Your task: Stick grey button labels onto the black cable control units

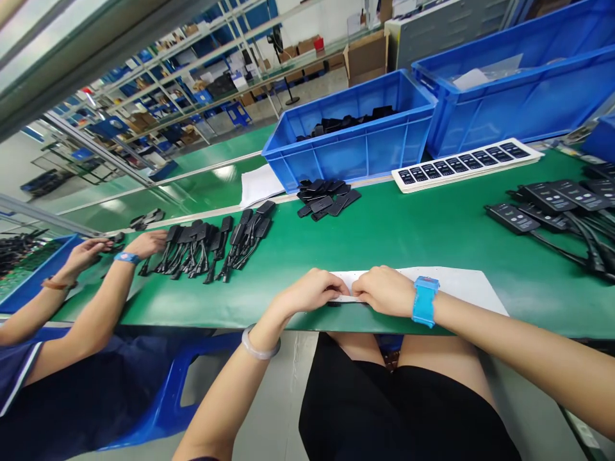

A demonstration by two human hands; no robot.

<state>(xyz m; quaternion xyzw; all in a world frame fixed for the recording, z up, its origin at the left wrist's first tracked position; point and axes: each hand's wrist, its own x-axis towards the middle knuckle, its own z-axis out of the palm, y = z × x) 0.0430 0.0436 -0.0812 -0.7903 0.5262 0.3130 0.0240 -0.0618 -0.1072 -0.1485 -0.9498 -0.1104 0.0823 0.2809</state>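
A white sheet (456, 282) lies along the front edge of the green table, face plain, with its near edge lifted or folded. My left hand (314, 289) is closed in a pinch on the left part of that edge. Close beside it, my right hand (384, 289) has its fingers curled onto the same edge, a light blue wristband (425, 301) on its wrist. Small dark patches show under the sheet's edge between the hands. The fingertips are partly hidden. Beyond the hands, a loose pile of flat black cases (327, 197) rests on the table.
A blue bin (350, 150) of black parts stands at the back, beside a larger blue bin (519, 102). A stack of black label sheets (466, 165) lies before them. Labelled cabled devices (514, 218) are at right. On the left, a co-worker's hands (144, 244) work near black cabled units (192, 240).
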